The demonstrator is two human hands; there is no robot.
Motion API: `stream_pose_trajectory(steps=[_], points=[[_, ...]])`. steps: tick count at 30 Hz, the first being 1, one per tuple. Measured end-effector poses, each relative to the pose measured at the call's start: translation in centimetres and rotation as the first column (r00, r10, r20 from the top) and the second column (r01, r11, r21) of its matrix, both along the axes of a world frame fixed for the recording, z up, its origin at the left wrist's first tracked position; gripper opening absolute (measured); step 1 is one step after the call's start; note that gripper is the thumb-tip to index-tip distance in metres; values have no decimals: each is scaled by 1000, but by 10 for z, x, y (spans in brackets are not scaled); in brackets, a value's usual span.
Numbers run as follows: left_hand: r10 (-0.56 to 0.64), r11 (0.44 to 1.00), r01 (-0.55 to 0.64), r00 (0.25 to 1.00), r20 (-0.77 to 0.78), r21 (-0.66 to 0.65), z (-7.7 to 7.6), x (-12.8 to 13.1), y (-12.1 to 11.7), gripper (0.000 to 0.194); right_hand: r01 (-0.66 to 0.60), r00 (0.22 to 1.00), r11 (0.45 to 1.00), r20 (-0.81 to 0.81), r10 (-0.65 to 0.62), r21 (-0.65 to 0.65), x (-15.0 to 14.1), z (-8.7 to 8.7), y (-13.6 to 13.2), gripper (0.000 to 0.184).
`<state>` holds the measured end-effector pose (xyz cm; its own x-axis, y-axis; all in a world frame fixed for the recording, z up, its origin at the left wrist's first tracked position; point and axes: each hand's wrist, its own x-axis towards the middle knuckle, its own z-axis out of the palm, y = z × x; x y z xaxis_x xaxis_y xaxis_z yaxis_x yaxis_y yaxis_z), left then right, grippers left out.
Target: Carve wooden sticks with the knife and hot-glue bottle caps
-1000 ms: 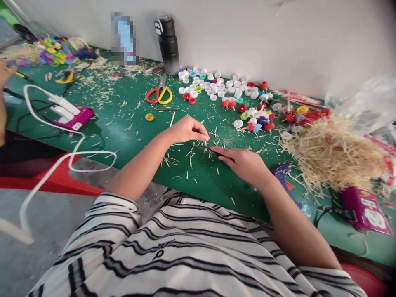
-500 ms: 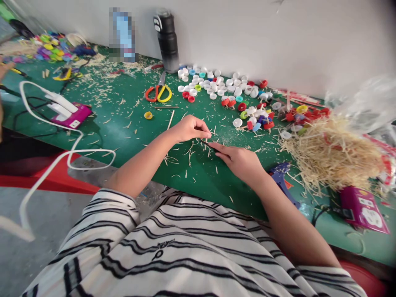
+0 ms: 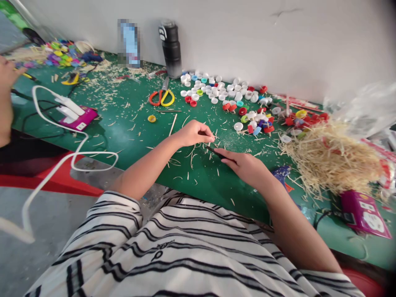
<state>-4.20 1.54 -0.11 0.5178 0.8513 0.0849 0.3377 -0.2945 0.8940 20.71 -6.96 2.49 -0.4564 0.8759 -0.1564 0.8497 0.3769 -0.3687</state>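
My left hand [image 3: 197, 133] is closed in a pinch over the table, with thumb and fingertips together. A small pale bit like a wooden stick shows by its fingertips, mostly hidden. My right hand [image 3: 244, 165] is wrapped round a dark, narrow knife [image 3: 211, 149], the index finger stretched along it. The knife's tip points left, just below the left fingertips. Thin curled wood shavings [image 3: 192, 159] lie beneath and around both hands. A longer pale stick [image 3: 173, 124] rests on the table behind my left wrist.
On the green table [image 3: 123, 140] are scissors [image 3: 161, 98], a yellow cap [image 3: 151, 118], many bottle caps [image 3: 221, 90] and a straw-like heap of shavings [image 3: 337, 156]. A black bottle [image 3: 171, 51] stands behind. Purple power blocks [image 3: 81, 119] flank me; a blue glue gun [image 3: 281, 175] is right. Another person's hand [image 3: 8, 74] is far left.
The knife has slid up-left towards my left fingertips and then drawn back down-right, leaving a small gap. Both hands keep their grip. The view has shifted slightly.
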Motion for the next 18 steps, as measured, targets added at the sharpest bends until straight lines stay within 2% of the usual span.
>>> stream_pose_trajectory(steps=[3, 10, 18], points=[[18, 1000, -18, 1000, -7, -2, 0, -2, 0, 21, 4, 1000, 1000, -1, -4, 4, -2, 1, -1, 44], [28, 1000, -28, 1000, 2, -6, 2, -3, 0, 17, 6, 995, 991, 95, -19, 137, -16, -9, -5, 44], [20, 1000, -20, 1000, 0, 16, 2, -7, -2, 18, 12, 997, 999, 81, -14, 30, -16, 4, -4, 45]])
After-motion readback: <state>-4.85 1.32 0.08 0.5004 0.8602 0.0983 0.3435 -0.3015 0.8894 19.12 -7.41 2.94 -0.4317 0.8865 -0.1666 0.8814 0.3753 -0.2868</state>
